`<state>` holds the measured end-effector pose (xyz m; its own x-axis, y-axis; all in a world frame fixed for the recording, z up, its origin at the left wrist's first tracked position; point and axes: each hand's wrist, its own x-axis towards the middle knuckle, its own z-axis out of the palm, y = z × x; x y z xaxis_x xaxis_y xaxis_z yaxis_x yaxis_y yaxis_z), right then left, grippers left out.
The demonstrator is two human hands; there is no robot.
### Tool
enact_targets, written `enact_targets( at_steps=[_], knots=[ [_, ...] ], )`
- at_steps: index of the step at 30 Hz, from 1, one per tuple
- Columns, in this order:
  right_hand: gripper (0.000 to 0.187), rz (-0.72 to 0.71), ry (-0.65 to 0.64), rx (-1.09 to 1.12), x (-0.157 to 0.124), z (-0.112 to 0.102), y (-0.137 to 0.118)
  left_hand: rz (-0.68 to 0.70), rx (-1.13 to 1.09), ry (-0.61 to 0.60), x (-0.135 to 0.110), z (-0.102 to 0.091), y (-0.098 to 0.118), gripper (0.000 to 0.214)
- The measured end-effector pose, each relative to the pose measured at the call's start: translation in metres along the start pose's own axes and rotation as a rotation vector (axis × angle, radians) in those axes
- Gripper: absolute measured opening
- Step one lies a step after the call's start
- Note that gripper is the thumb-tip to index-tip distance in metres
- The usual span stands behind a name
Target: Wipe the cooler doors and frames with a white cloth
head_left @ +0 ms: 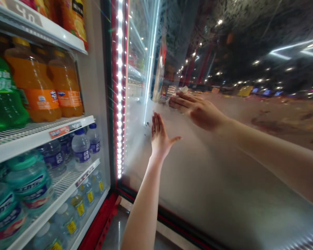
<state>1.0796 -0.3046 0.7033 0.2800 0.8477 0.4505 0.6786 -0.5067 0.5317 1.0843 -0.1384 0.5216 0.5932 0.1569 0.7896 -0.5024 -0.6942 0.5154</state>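
The tall fogged glass door (203, 166) of a drinks cooler fills the right and centre of the frame, with both hands near or against its misted surface. The right hand (199, 111) is open and flat, fingers spread and pointing to the left of the frame. Just past its fingertips sits a small crumpled white scrap (183, 90), perhaps a cloth or tissue, though blur and glare hide what it is and whether the hand pinches it. The left hand (160, 137) is also open, fingers up and thumb out, with a thin dark ring (154, 131) on one finger; it grips nothing.

The pane looks stiff, heavy and breakable, and its wet film would probably be slippery, so a flat palm seems safer than fingertips. The scrap would be light and soft, best taken from its free edge.

At the left of the frame, orange plastic juice bottles (33, 83) and clear water bottles with blue caps (81, 150) stand on white wire shelves (28, 133). Reflections make the door's far edge hard to read.
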Motion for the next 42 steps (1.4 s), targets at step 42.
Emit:
enact_targets(
  at_steps=[42],
  knots=[
    [0.066,0.28,0.239,-0.058,-0.173,-0.025,0.006,0.334,0.487,-0.31,0.008,0.002,0.09,0.097]
  ],
)
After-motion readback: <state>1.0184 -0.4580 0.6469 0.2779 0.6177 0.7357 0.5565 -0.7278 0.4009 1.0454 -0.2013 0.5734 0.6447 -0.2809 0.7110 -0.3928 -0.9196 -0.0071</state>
